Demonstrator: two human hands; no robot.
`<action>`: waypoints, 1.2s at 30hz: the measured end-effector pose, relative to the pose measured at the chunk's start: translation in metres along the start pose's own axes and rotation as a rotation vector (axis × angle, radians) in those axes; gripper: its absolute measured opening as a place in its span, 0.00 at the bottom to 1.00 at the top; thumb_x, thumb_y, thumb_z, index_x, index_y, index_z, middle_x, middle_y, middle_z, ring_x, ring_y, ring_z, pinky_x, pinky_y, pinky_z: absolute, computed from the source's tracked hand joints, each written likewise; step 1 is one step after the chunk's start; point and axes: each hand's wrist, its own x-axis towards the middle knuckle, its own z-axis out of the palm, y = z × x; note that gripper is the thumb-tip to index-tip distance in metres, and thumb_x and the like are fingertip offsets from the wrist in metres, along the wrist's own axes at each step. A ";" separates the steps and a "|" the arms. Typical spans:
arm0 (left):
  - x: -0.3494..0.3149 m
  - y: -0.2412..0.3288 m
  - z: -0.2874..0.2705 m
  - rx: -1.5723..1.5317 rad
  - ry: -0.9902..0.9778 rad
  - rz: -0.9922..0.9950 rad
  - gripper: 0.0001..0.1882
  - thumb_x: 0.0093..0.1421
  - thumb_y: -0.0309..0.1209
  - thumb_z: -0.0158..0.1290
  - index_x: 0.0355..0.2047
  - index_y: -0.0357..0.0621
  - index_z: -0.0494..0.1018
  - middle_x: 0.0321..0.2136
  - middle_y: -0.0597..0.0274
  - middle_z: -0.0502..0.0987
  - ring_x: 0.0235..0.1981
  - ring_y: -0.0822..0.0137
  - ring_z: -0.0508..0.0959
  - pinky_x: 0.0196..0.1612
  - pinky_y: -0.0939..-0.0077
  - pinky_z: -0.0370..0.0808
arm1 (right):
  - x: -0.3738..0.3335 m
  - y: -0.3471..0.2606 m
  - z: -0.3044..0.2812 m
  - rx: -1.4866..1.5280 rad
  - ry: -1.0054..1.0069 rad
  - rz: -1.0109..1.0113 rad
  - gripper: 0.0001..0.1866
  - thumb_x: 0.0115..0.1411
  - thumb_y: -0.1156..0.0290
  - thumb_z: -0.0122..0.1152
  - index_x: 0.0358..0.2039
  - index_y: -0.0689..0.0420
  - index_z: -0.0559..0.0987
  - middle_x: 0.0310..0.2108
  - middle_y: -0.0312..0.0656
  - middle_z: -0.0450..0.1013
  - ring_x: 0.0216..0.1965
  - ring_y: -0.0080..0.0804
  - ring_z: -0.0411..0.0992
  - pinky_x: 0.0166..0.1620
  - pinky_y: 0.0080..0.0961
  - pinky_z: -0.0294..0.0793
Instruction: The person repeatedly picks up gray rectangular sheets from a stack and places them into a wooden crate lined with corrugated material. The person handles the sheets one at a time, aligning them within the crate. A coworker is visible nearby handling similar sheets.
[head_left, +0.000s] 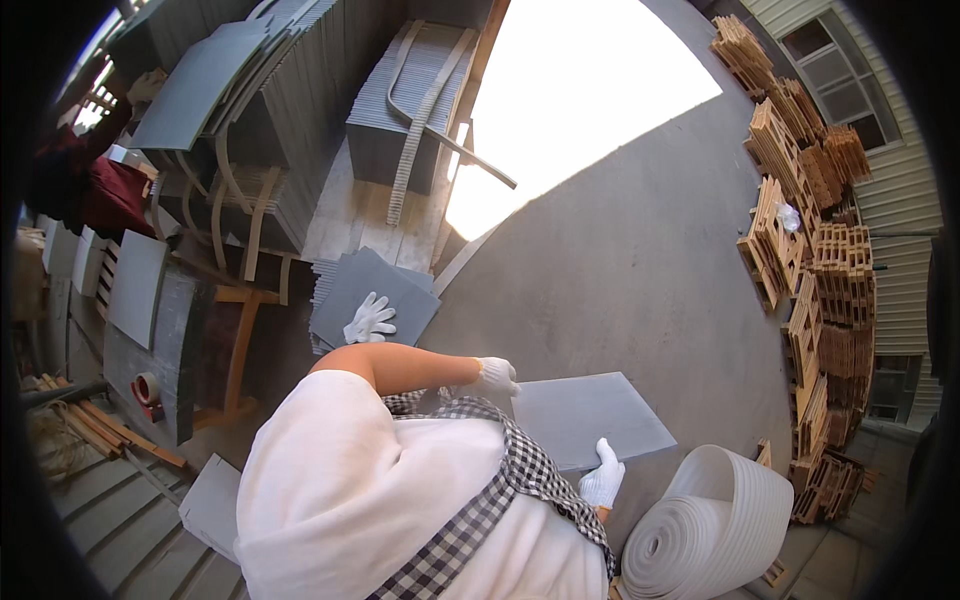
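A thin, flat grey slab (595, 412) is held out in front of me, slightly to the right. White knitted gloves cover both my hands. My left hand (494, 378) is closed on the slab's left end, its fingertips partly hidden. Along the near edge, my right hand (603, 478) grips the slab with the thumb lying on top and the other fingers out of sight. Beyond my left arm is a low stack of similar slabs (400, 290), the top ones turned askew. A loose white glove (370, 319) lies on that stack.
At the lower right stands a white foam roll (680, 530). Wooden pallets (845, 310) are piled along the right wall. Tall slab stacks (310, 110) with bent strips fill the upper left. A co-worker's dark red sleeve (115, 195) shows there. A red tape dispenser (147, 392) sits at left.
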 end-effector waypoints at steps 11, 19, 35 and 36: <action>0.109 -0.117 -0.143 -0.481 0.652 -0.324 0.21 0.62 0.43 0.55 0.42 0.34 0.77 0.27 0.55 0.78 0.26 0.62 0.78 0.29 0.66 0.75 | 0.243 -0.154 0.203 -0.594 -0.538 -0.433 0.14 0.56 0.69 0.68 0.36 0.69 0.81 0.31 0.42 0.80 0.32 0.29 0.75 0.37 0.30 0.74; 0.123 -0.148 -0.208 -0.995 1.017 -0.620 0.21 0.59 0.42 0.56 0.34 0.30 0.78 0.24 0.50 0.79 0.20 0.59 0.77 0.25 0.63 0.72 | 0.324 -0.275 0.417 -1.046 -0.893 -0.841 0.18 0.56 0.58 0.61 0.39 0.59 0.83 0.34 0.52 0.80 0.36 0.48 0.79 0.41 0.36 0.76; 0.207 -0.152 -0.421 -1.291 1.681 -0.517 0.27 0.58 0.44 0.57 0.49 0.32 0.75 0.39 0.44 0.81 0.38 0.52 0.79 0.42 0.60 0.75 | 0.312 -0.434 0.909 -1.177 -1.269 -1.364 0.21 0.55 0.53 0.60 0.35 0.60 0.83 0.30 0.53 0.80 0.34 0.49 0.80 0.38 0.39 0.76; 0.182 -0.102 -0.463 -1.376 1.557 -0.486 0.28 0.60 0.44 0.57 0.52 0.32 0.73 0.39 0.47 0.81 0.36 0.57 0.80 0.40 0.64 0.76 | 0.330 -0.435 0.936 -1.199 -1.199 -1.457 0.20 0.55 0.53 0.61 0.34 0.59 0.83 0.30 0.53 0.80 0.34 0.50 0.79 0.38 0.40 0.76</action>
